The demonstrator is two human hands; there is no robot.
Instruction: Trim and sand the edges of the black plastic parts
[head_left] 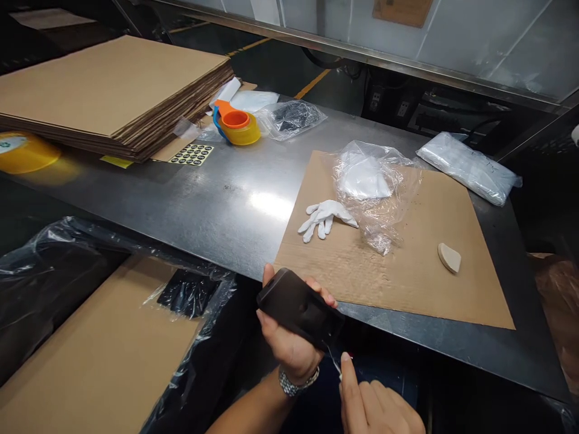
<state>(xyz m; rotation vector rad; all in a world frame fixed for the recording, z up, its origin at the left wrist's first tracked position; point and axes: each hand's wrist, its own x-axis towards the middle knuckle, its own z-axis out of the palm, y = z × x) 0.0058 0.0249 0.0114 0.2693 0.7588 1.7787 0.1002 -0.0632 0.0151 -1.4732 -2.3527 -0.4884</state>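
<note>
A dark, rectangular, hollow plastic part with rounded corners (296,306) lies tilted in my left hand (294,352), whose fingers wrap around its sides. A metal watch band circles that wrist. My right hand (375,401) is closed with the index finger stretched along a thin, pointed metal tool (335,364). The tool's tip meets or nearly meets the lower right end of the dark part; its handle is hidden in the fingers. Above my hands, a white glove (326,218) lies on a flat cardboard sheet (425,301).
On the metal table (199,208) stand stacked cardboard (113,84), an orange and yellow tape dispenser (237,125) and a sticker sheet (192,155). A clear bag (377,199), a beige block (449,258) and a wrapped packet (468,167) sit right. A plastic-lined box (113,349) is lower left.
</note>
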